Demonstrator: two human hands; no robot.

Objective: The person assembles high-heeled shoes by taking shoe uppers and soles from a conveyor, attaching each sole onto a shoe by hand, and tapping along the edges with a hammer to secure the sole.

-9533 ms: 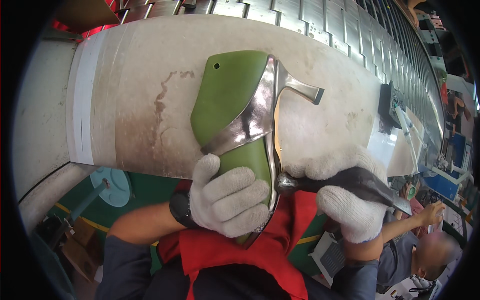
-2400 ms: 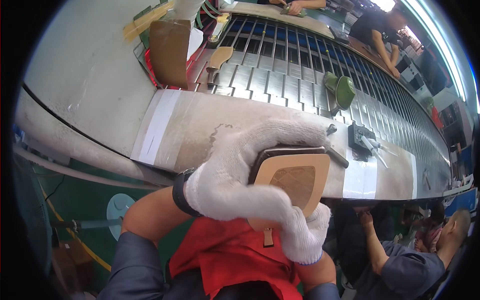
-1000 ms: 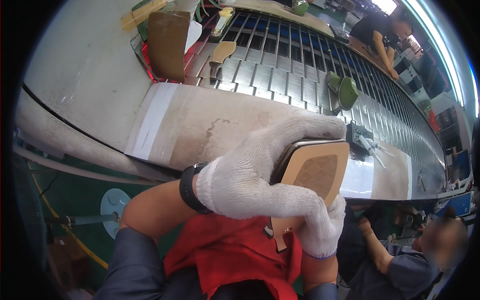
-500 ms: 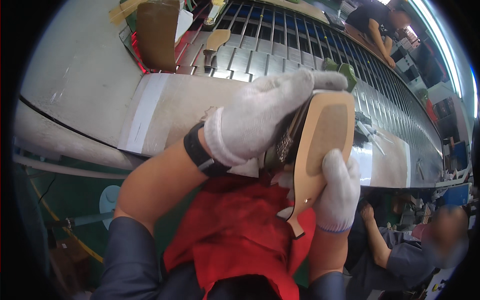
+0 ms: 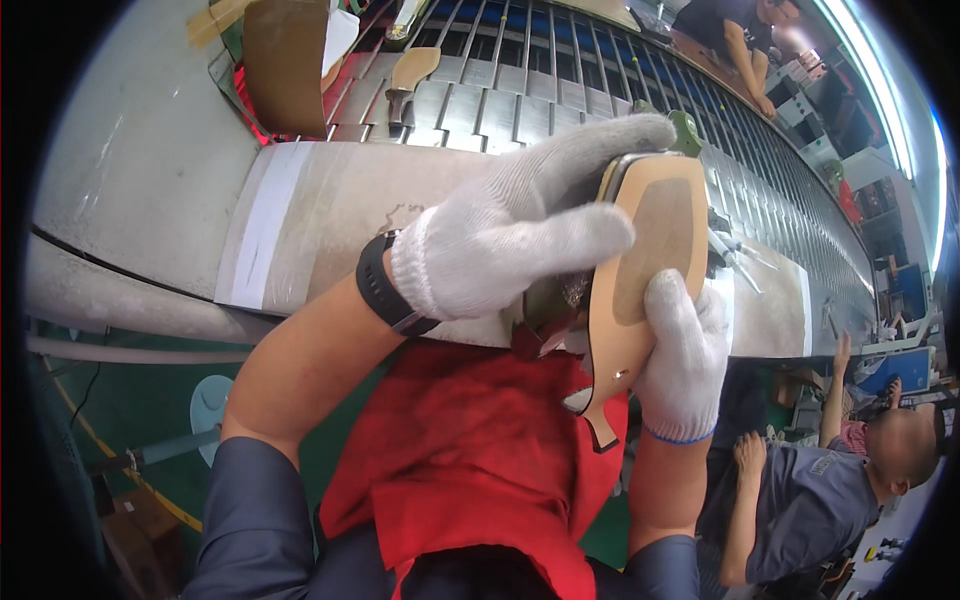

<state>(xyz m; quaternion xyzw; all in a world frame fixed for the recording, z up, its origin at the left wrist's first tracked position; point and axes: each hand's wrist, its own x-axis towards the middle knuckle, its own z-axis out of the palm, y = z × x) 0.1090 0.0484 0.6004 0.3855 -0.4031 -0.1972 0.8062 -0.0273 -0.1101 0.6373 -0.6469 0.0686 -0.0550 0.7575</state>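
A shoe (image 5: 652, 235), its tan sole turned toward me with a darker rough patch in the middle, is tilted above my red apron. My right hand (image 5: 685, 350), in a white knit glove, grips its right edge, thumb on the sole. Also gloved, my left hand (image 5: 530, 215) is open at the shoe's toe end. Its fingers stretch behind the toe and the thumb points across the sole's left edge; whether they touch it I cannot tell. Part of a dark green form (image 5: 545, 310) and some glittery trim show behind the sole.
A slatted metal conveyor (image 5: 500, 110) runs beyond the bench edge (image 5: 330, 220), with another tan-soled shoe (image 5: 412, 70) on it. A brown panel (image 5: 285, 70) stands beside red light. White-tipped tools (image 5: 740, 255) lie at right. Two people work at the right (image 5: 810, 510) and far right (image 5: 735, 40).
My left hand has loosened from the shoe's toe, its thumb now spread away from the fingers and over the sole's edge. My right hand keeps hold of the shoe, which has risen slightly.
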